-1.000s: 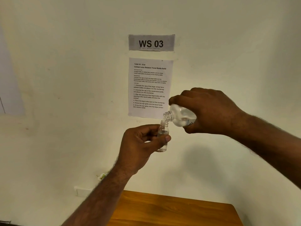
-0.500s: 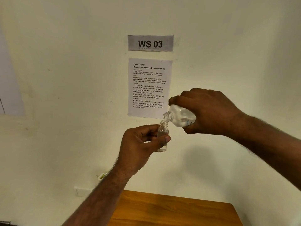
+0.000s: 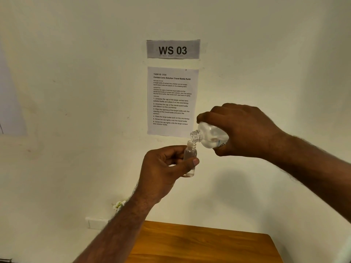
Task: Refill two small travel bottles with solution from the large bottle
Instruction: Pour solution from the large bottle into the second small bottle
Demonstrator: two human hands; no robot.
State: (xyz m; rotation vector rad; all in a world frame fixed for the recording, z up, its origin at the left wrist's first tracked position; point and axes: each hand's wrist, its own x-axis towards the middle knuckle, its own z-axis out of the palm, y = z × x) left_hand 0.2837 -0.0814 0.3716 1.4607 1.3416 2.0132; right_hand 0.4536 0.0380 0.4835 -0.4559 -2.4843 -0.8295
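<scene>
Clear plastic is what both bottles are made of. The left hand (image 3: 161, 168) holds the small bottle (image 3: 190, 158) upright, up in the air in front of the wall (image 3: 76, 92). The thumb presses on its front and the fingers curl around behind it. Its cap is off. There is a little bit of liquid at the bottom (the rest looks empty).

The right hand (image 3: 241, 130) grips the big bottle (image 3: 210, 135) from above, with the fingers wrapped over its body. The big bottle is tipped over, so its open mouth points down and to the left. Its mouth sits right over the mouth of the small bottle, touching it or almost touching it. I cannot tell if liquid is running out.

Behind the hands, two papers are stuck on the wall. The top sign (image 3: 172, 49) says "WS 03". The sheet (image 3: 171, 99) under it has a list of steps. The big bottle's neck sits just in front of the sheet's lower right corner.

Down below, well under the hands, is a brown wooden table (image 3: 199, 243).
</scene>
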